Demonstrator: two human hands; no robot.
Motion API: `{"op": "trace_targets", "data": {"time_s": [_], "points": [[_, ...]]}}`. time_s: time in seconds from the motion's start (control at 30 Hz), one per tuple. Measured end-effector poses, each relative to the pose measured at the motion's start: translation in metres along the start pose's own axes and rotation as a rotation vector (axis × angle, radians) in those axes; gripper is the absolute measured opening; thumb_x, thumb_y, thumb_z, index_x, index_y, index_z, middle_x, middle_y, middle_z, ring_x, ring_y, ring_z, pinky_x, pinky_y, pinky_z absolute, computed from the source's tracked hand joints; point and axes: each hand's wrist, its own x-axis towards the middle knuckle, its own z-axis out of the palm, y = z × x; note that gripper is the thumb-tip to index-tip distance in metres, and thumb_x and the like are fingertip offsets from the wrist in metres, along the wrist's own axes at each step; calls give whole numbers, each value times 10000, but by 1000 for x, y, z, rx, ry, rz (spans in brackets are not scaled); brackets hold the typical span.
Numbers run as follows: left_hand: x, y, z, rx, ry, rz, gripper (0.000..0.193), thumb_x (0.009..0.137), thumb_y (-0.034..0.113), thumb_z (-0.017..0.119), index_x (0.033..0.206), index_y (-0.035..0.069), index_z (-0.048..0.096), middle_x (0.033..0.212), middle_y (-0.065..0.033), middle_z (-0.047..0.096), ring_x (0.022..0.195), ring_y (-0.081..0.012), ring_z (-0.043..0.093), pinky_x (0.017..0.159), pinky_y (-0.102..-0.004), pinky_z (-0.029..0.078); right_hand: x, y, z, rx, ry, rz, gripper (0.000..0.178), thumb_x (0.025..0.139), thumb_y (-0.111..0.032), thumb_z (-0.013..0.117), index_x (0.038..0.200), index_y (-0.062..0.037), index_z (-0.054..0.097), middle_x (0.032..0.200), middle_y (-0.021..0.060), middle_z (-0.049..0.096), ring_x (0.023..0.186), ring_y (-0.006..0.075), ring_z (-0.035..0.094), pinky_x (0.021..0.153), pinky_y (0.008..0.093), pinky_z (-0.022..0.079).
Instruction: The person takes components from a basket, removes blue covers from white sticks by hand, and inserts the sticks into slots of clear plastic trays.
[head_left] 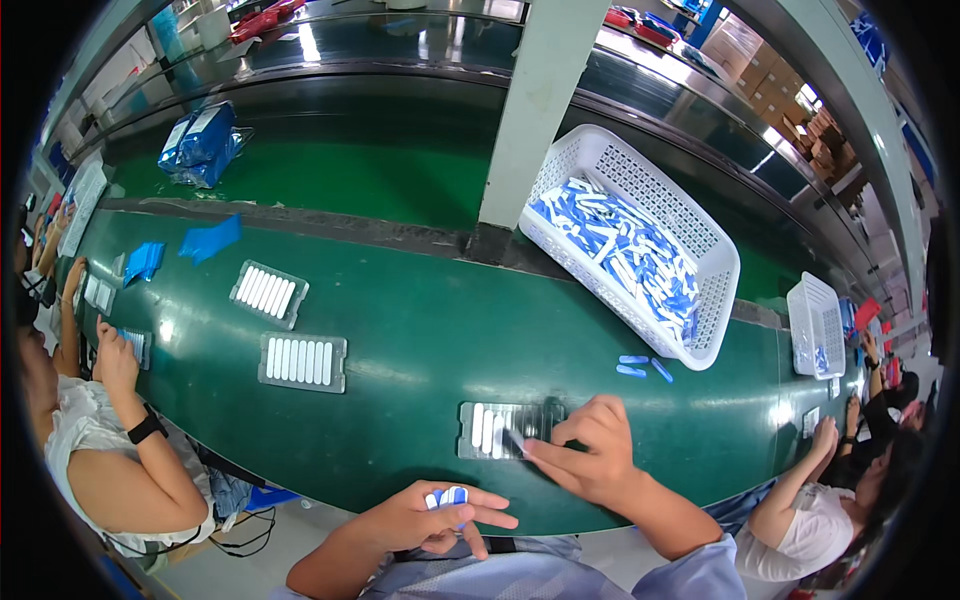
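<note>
My left hand (440, 520), near the table's front edge, holds a few small oblong blue-and-white pieces (447, 497) between thumb and palm, some fingers stretched out. To its right, my right hand (595, 450) reaches over a clear plastic tray (543, 416). Thumb and forefinger pinch one small oblong piece (515, 438), blurred, at the tray's slots. White pieces (487, 430) stand side by side in the left part of that tray; my fingers partly cover its right end. Two more clear trays, a nearer one (342, 365) and a farther one (296, 300), hold rows of white pieces.
A white perforated basket (718, 290) full of blue-and-white pieces stands at the back right, near a pale post (535, 110). Three loose blue pieces (633, 366) lie before it. Blue packets (210, 240) lie at left. People (130, 460) work at both sides.
</note>
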Motion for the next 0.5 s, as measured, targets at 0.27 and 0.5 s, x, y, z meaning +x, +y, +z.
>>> {"op": "trace_targets", "data": {"time_s": [0.27, 0.5], "points": [[-6, -1, 2, -72, 51, 126, 485, 1050, 114, 484, 1481, -84, 383, 1397, -306, 541, 929, -265, 711, 452, -196, 327, 8, -1, -6, -174, -300, -39, 330, 800, -285, 789, 1091, -135, 748, 1031, 23, 628, 913, 239, 591, 832, 397, 446], [5, 7, 9, -111, 9, 32, 476, 1056, 135, 477, 1477, -71, 390, 1411, -276, 541, 970, -259, 705, 457, -200, 321, -1, -17, 6, 176, -198, 114, 334, 794, -186, 798, 1107, -82, 744, 1057, 83, 666, 907, 247, 627, 833, 371, 446]]}}
